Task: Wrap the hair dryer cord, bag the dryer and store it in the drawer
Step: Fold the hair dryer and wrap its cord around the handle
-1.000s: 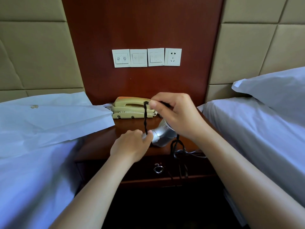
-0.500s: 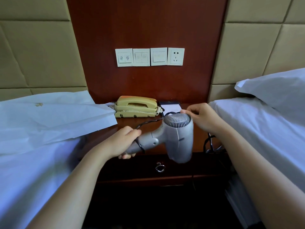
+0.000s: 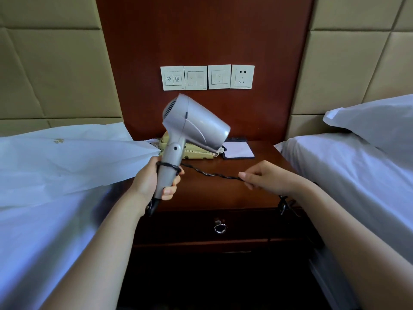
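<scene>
My left hand [image 3: 154, 182] grips the handle of a silver hair dryer [image 3: 192, 126] and holds it upright above the dark wooden nightstand [image 3: 225, 193], nozzle pointing right. One loop of the black twisted cord [image 3: 212, 174] circles the handle just above my fingers. From there the cord runs taut to my right hand [image 3: 266, 177], which pinches it; the rest hangs over the nightstand's right front corner. A white paper bag [image 3: 67, 157] lies on the left bed. The drawer [image 3: 221, 228] with a metal ring pull is closed below.
A beige telephone [image 3: 196, 151] and a notepad [image 3: 238, 149] sit at the back of the nightstand. Wall switches and a socket [image 3: 242, 77] are above. White beds flank both sides, with a pillow [image 3: 375, 121] on the right.
My left hand has raised the dryer from lying sideways to upright. A cord loop now sits round the handle. My right hand moved down and right, pulling the cord taut.
</scene>
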Available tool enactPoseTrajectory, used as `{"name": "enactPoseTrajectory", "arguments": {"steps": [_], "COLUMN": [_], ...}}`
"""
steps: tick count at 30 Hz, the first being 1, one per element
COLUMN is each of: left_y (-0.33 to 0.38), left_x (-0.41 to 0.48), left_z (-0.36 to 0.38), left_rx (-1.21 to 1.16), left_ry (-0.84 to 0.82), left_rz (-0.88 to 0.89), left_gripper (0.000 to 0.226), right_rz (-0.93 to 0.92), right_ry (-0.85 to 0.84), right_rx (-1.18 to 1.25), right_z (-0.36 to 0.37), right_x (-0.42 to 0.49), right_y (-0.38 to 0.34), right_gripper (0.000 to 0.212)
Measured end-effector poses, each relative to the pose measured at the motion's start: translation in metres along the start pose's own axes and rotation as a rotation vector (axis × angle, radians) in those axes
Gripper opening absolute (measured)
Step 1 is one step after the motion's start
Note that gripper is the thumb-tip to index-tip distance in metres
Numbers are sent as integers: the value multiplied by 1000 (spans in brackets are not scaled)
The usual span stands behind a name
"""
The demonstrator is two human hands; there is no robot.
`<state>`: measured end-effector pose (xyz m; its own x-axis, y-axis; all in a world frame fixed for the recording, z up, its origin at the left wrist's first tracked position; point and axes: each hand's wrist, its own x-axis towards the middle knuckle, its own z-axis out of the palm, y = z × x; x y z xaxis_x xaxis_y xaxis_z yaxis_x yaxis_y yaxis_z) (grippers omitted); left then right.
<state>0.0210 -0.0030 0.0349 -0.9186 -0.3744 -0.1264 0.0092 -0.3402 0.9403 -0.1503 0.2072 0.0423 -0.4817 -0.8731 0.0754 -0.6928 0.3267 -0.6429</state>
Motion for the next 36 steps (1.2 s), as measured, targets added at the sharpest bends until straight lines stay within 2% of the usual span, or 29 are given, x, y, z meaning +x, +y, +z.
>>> {"name": "enactPoseTrajectory", "arguments": {"steps": [4, 7, 9, 11, 14, 17, 21, 27, 32, 36], "left_y": [-2, -2, -2, -5, -12, -15, -19, -23, -27, -29], "left_x": [5, 9, 12, 11, 5, 2, 3, -6, -16, -15], "left_z": [-4, -2, 1, 4, 6, 7, 18, 46, 68, 71], "left_rx": [-2, -13, 82, 270, 531, 725, 964, 1157, 1306, 1375], "left_ry": [203, 317, 409, 500, 437, 346, 380, 385, 420, 429], "left_rz": [-12, -44, -50, -9, 96, 134, 188, 171, 133, 170], "left_gripper": [40, 38, 38, 34, 26, 39, 54, 62, 74, 59], "right_rz": [-59, -120, -144, -178, -231, -287, -358, -443, -425, -433], "right_ry": [-165, -270, -268, -196, -4, 189, 327, 352, 304, 274], "right_rx": [-53, -104, -157, -221, -329, -342, -370, -359, -353, -336], "right_z": [-1, 2, 6, 7, 0, -6, -4, 6, 15, 21], "right_x": [-11, -17, -19, -20, -21, -22, -19, -20, -19, -19], "right_y": [-23, -43, -56, -67, -78, -84, -87, -94, -96, -95], "right_gripper": [34, 20, 17, 15, 19, 23, 22, 26, 22, 19]}}
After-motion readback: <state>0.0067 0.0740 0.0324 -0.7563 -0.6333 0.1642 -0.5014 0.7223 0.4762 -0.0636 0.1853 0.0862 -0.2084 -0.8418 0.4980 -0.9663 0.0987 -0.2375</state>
